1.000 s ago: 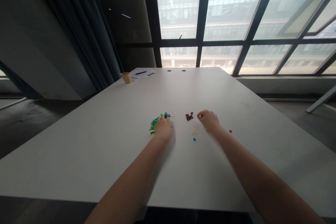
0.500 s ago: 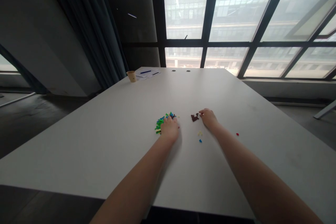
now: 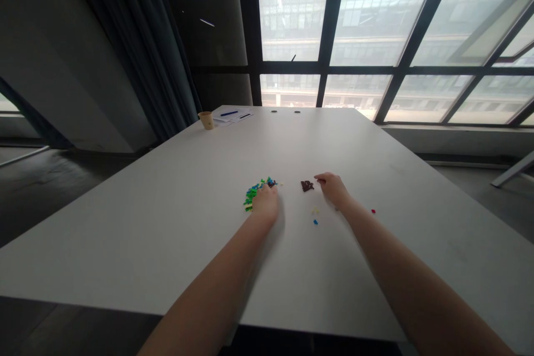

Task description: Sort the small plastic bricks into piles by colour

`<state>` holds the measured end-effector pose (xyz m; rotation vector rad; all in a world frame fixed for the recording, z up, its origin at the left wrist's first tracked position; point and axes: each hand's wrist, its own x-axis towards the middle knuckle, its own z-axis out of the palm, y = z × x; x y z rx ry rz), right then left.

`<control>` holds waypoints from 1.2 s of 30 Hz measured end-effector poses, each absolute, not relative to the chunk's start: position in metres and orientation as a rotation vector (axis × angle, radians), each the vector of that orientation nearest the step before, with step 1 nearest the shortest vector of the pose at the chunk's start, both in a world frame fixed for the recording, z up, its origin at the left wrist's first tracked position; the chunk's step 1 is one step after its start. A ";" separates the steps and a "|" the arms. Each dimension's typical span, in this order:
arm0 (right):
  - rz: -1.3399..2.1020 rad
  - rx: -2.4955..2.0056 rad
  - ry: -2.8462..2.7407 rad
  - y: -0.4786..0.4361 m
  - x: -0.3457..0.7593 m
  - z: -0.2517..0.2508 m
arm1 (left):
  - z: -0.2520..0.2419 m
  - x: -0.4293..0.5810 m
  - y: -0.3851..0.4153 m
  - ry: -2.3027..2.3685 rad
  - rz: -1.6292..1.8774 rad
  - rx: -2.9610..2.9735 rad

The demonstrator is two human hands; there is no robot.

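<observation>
A pile of small toy building bricks (image 3: 251, 193), green, blue, yellow and brown, lies on the white table. My left hand (image 3: 266, 200) rests on its right side, fingers bent down among the brown pieces and covering part of the pile. What its fingertips hold, if anything, is hidden. To the right lies a small flat group of dark brown bricks (image 3: 307, 186). Just beside that group, apart from it, is my right hand (image 3: 330, 186). Its fingers are curled with thumb and index close together; anything between them is too small to make out.
Nearer me lie a few pale yellow bricks (image 3: 315, 211) and a blue brick (image 3: 315, 222). A red brick (image 3: 373, 211) sits right of my right forearm. A paper cup (image 3: 206, 120) and papers with pens (image 3: 233, 117) stand at the table's far left.
My right hand has drawn slightly away from the brown group, whose pieces now look more compact. My left hand's fingers have drawn closer together at the pile. The view has shifted slightly.
</observation>
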<state>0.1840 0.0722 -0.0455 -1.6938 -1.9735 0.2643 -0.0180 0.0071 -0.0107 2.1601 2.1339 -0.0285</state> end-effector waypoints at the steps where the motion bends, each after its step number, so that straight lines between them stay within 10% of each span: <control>1: 0.257 -1.705 -1.946 0.068 0.190 -0.044 | -0.012 -0.018 0.008 2.122 -0.026 2.163; 36: 0.278 -1.588 -1.849 0.018 0.239 -0.033 | -0.033 -0.018 0.023 1.952 0.327 2.269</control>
